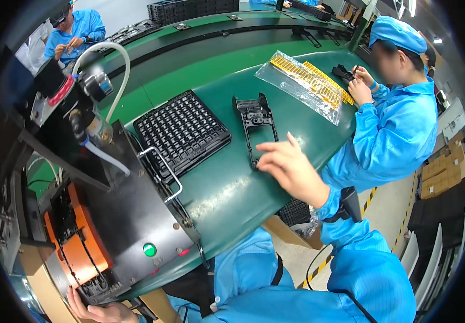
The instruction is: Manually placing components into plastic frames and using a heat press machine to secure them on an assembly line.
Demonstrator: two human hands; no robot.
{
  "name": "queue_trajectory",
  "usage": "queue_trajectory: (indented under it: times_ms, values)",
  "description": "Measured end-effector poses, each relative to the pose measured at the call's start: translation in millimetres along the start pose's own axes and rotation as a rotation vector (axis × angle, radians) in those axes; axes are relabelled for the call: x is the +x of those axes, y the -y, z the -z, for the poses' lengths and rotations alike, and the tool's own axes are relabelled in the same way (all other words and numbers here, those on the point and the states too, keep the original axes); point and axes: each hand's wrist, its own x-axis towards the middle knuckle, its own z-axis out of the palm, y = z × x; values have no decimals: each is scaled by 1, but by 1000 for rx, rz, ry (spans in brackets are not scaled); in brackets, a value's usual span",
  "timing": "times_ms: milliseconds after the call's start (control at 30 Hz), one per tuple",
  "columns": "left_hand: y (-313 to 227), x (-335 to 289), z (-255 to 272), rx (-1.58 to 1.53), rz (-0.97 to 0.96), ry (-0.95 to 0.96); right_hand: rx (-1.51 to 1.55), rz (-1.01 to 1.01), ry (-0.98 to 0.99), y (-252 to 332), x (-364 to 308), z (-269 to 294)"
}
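Note:
My right hand (292, 168) is over the green table, fingers apart. Its fingertips are beside the lower end of a black plastic frame (257, 119) with a long opening; whether they touch it I cannot tell. My left hand (102, 311) is at the bench machine's near left corner, fingers stretched along its edge. Right above that hand, a black part (100, 284) sits at the end of an orange fixture (86, 257) on the machine's dark top plate (138, 215). A green round button (149, 250) is on the plate's near side.
A black tray (181, 134) of small parts lies beside the machine's metal handle (159, 169). Yellow sheets in a clear bag (308, 81) lie farther back. A co-worker (388, 118) handles a black part at the right. A hose (126, 70) arches above the machine.

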Motion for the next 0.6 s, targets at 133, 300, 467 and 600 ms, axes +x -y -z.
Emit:
queue_trajectory:
  times_ms: [133,300,467,600]
  values:
    - [0,1,4,43,-45,-3,60,107,-148,-34,42,16]
    - [1,2,2,19,-63,-5,13,9,-78,-58,69,16]
    - [4,2,6,74,-112,16,83,-36,-38,-57,72,13]
    - [6,2,4,73,-120,1,83,-61,-39,-56,75,13]
